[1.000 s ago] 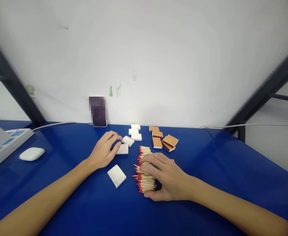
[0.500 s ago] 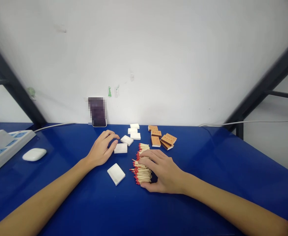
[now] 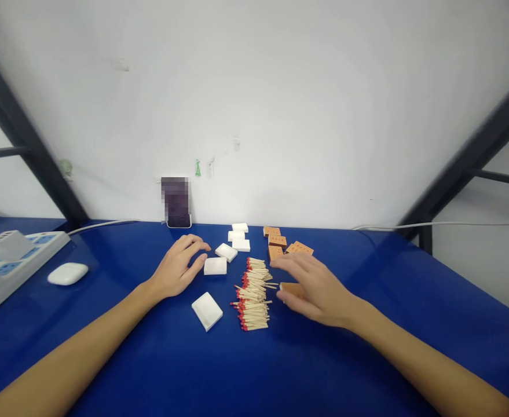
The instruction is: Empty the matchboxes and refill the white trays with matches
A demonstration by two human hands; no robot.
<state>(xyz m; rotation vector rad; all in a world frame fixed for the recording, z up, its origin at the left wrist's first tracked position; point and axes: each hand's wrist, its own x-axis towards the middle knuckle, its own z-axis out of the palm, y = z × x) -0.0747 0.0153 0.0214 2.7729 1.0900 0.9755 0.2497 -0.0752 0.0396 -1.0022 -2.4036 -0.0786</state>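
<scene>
Between my hands lies a spread of red-tipped matches (image 3: 254, 298), heads toward the left. My right hand (image 3: 317, 286) is just right of them, fingers and thumb apart over an orange matchbox (image 3: 292, 289) that it partly hides. My left hand (image 3: 178, 266) rests on the table with bent, parted fingers and holds nothing. Close to its fingertips is a white matchbox tray (image 3: 215, 266). A larger-looking white tray (image 3: 207, 311) lies nearer to me, turned at an angle. Several other orange matchbox sleeves (image 3: 275, 240) lie beyond my right hand, some overlapping.
More small white trays (image 3: 239, 245) lie near the wall. A phone (image 3: 178, 202) leans on the wall, its screen blurred out. On the left are a white rounded case (image 3: 68, 273) and a power strip (image 3: 28, 252). Cables run along the back of the blue table (image 3: 219, 376).
My right hand has moved right and slightly away from me, off the matches. The matches and an orange box under the hand now show. My left hand stays nearly still; the view has shifted slightly.
</scene>
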